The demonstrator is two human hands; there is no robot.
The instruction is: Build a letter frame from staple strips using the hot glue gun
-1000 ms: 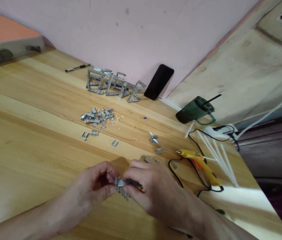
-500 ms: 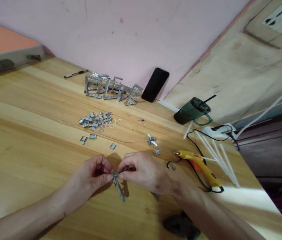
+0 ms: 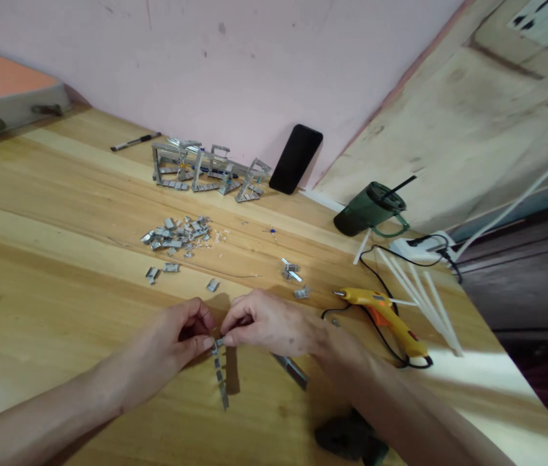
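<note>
My left hand (image 3: 179, 336) pinches the upper end of a narrow strip of joined small grey metal pieces (image 3: 220, 375) between thumb and fingers. Close beside it, my right hand (image 3: 267, 323) is closed on the same end from the other side. The strip hangs down toward me over the wooden table, its shadow to the right. Under my right wrist lies a flat grey bar-like object (image 3: 292, 373), partly hidden. A single loose metal piece (image 3: 212, 285) sits just beyond my fingers, and a heap of similar bent pieces (image 3: 177, 234) lies farther off to the left.
A yellow glue gun (image 3: 385, 310) with a black cord lies right of my right arm, near white glue sticks (image 3: 424, 301). Behind stand grey metal frames (image 3: 201, 171), a phone (image 3: 296, 159) against the wall and a green mug (image 3: 368, 210). A dark object (image 3: 346, 437) lies at the bottom.
The strip has swung from slanting down-right to hanging nearly straight down. Both hands still hold its upper end. The grey bar beneath my right wrist shows more, and the view has shifted slightly.
</note>
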